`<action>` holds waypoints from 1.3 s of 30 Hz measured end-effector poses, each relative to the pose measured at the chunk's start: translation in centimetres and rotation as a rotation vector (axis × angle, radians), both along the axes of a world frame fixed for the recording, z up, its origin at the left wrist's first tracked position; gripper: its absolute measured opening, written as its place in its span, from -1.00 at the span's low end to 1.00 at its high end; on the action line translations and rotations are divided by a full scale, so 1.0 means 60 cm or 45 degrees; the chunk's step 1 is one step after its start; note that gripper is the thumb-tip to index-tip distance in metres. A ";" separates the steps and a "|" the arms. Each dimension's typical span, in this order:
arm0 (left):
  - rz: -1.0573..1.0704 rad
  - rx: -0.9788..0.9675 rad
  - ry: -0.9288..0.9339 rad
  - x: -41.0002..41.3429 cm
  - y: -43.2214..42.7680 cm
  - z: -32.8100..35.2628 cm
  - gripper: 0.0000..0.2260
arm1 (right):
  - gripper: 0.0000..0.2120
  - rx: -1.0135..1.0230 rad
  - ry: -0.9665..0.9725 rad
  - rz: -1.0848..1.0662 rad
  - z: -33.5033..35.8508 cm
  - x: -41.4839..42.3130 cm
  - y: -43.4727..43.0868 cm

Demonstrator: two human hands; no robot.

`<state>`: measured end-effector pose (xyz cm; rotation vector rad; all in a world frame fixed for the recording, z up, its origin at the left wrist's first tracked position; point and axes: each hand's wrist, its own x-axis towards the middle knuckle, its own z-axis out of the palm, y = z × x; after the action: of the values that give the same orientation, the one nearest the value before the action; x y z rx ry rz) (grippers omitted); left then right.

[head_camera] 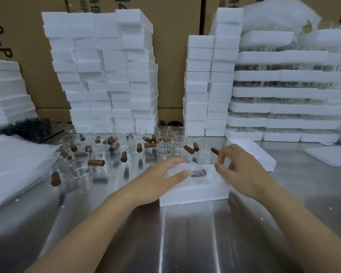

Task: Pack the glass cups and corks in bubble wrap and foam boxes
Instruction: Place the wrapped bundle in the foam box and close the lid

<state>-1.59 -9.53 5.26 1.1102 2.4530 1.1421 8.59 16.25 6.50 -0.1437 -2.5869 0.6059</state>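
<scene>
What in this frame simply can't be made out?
1. Foam box contents, head view: bubble wrap and left hand cover them; only one cork shows.
2. Right hand grip, head view: motion blur; unclear whether it holds the nearby cork.
3. Stacked trays contents, head view: blurred, behind foam.

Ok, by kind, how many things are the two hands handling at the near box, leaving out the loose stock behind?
foam box: 1
bubble-wrapped bundle, gripped by the left hand: 1
cork, pinched by the right hand: 1
Total: 3
</scene>
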 end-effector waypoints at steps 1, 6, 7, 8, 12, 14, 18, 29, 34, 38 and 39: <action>-0.004 -0.004 0.008 0.000 0.000 -0.001 -0.73 | -0.91 -0.012 0.039 -0.062 -0.002 -0.001 0.007; -0.020 0.003 0.066 -0.003 0.000 -0.005 -0.65 | -0.46 -0.019 -0.093 -0.320 -0.032 -0.008 0.048; -0.017 0.004 0.077 -0.003 0.000 -0.004 -0.64 | -0.40 -0.017 -0.139 -0.348 -0.037 -0.009 0.054; -0.015 -0.001 0.089 -0.003 0.001 -0.002 -0.65 | -0.37 -0.024 -0.175 -0.378 -0.040 -0.008 0.060; -0.002 -0.025 0.106 0.002 0.001 -0.002 -0.69 | -0.39 -0.069 -0.244 -0.454 -0.039 -0.006 0.071; -0.008 -0.022 0.119 0.003 0.001 -0.003 -0.67 | -0.41 -0.046 -0.229 -0.480 -0.042 -0.007 0.075; -0.013 -0.008 0.099 0.002 0.000 -0.002 -0.65 | -0.43 -0.039 -0.197 -0.533 -0.047 -0.011 0.079; -0.020 -0.033 0.093 0.010 -0.002 0.009 -0.72 | -0.75 -0.346 0.343 -0.740 -0.001 0.007 0.064; -0.004 0.131 0.055 0.008 -0.012 0.024 -0.39 | -0.82 -0.509 0.645 -0.345 0.040 0.012 0.005; 0.134 0.503 0.079 0.002 -0.015 0.039 -0.10 | -0.86 -0.542 0.619 0.051 0.053 0.024 -0.046; 0.139 0.566 0.097 -0.002 -0.016 0.040 -0.02 | -0.87 -0.524 0.589 0.133 0.056 0.028 -0.054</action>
<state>-1.71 -10.51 7.68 1.1552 2.4042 1.7719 10.24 12.98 9.85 0.0016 -2.0105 1.0668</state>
